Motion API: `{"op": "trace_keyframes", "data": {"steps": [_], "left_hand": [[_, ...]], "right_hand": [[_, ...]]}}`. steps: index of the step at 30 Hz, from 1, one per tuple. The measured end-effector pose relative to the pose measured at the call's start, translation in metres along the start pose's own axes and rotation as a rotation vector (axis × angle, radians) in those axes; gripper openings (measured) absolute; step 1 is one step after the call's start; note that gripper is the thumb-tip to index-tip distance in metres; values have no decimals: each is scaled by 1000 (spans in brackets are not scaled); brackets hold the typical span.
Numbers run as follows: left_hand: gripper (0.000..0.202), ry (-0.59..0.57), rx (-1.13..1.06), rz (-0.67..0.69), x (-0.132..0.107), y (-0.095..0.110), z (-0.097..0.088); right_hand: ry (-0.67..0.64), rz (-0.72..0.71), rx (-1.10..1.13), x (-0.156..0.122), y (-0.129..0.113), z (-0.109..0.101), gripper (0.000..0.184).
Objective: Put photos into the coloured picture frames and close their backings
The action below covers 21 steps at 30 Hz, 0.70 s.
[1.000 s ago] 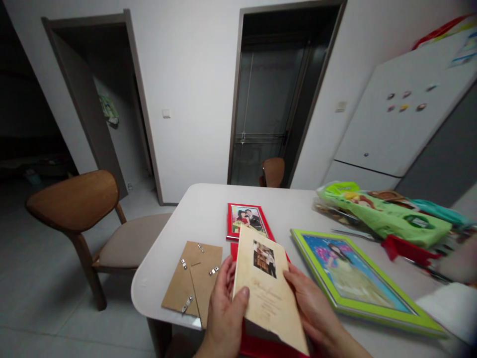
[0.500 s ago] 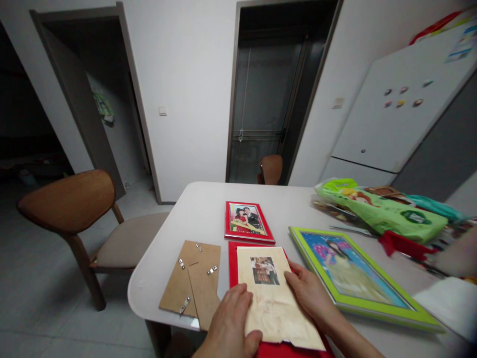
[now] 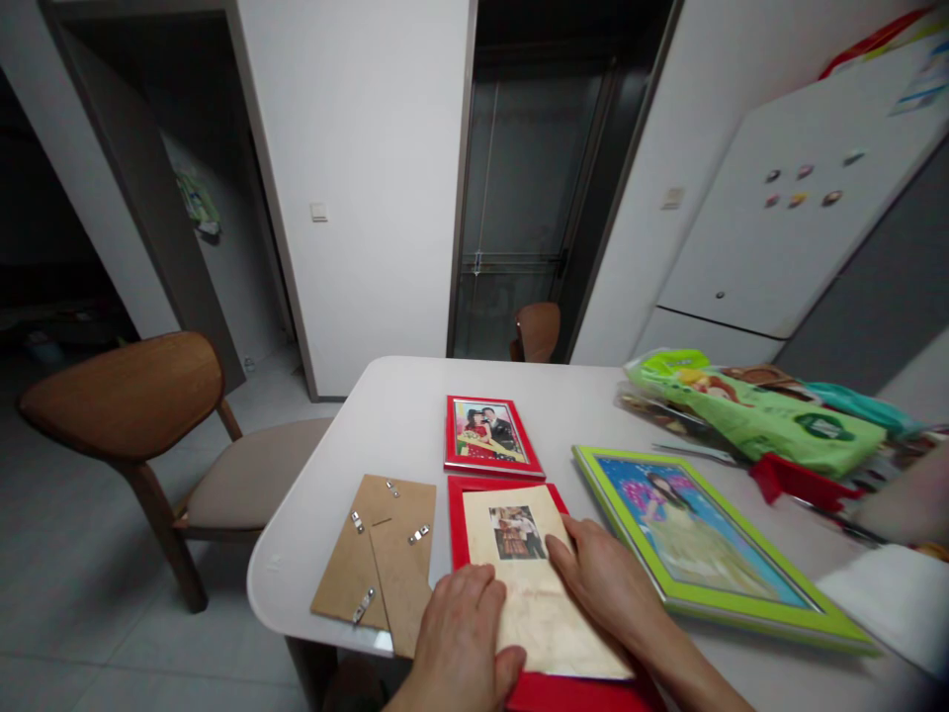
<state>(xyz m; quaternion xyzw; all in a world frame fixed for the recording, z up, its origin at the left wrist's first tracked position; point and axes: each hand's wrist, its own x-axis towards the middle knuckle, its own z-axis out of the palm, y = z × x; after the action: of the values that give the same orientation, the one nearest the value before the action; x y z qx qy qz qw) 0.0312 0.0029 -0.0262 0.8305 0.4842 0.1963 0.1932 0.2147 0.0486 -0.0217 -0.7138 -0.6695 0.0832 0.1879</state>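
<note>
A cream sheet of paper point(image 3: 545, 618) with a small printed photo lies over a red picture frame point(image 3: 458, 524). Along the sheet's left side is my left hand point(image 3: 464, 633), fingers bent at the edge and thumb on the paper. My right hand point(image 3: 612, 583) holds the right edge, its thumb on top near the photo; the other fingertips are partly hidden. The frame's right side is mostly covered. To the left lies a brown backing board point(image 3: 378, 559) with metal clips. A smaller red framed photo point(image 3: 493, 435) lies just beyond.
A green framed picture point(image 3: 701, 539) lies at the right of the white table point(image 3: 356, 435). Behind it are a green plastic package point(image 3: 786, 410), a red item point(image 3: 793, 482) and white tissue-like material point(image 3: 890, 598). A wooden chair point(image 3: 133, 396) stands at the left.
The sheet has shifted slightly left and tilted a little within the red frame, with both hands still on it. My right hand has moved slightly left; the whole view has shifted a little.
</note>
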Motion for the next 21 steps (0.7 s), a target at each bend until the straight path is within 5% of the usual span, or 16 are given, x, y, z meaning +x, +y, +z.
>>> {"op": "trace_keyframes", "data": {"steps": [4, 9, 15, 18, 21], "left_hand": [[38, 20, 7, 2, 4, 2, -1], [50, 13, -21, 62, -16, -29, -27], [65, 54, 171, -207, -54, -94, -64], [65, 101, 233, -225, -65, -112, -66], [62, 171, 236, -167, -71, -123, -63]], "right_hand": [[86, -25, -240, -1, 1, 9, 29], [106, -112, -130, -5, -6, 7, 36], [-115, -398, 189, -33, -89, 15, 34], [-169, -441, 162, -41, -129, 33, 42], [-200, -420, 196, -39, -143, 45, 50]]}}
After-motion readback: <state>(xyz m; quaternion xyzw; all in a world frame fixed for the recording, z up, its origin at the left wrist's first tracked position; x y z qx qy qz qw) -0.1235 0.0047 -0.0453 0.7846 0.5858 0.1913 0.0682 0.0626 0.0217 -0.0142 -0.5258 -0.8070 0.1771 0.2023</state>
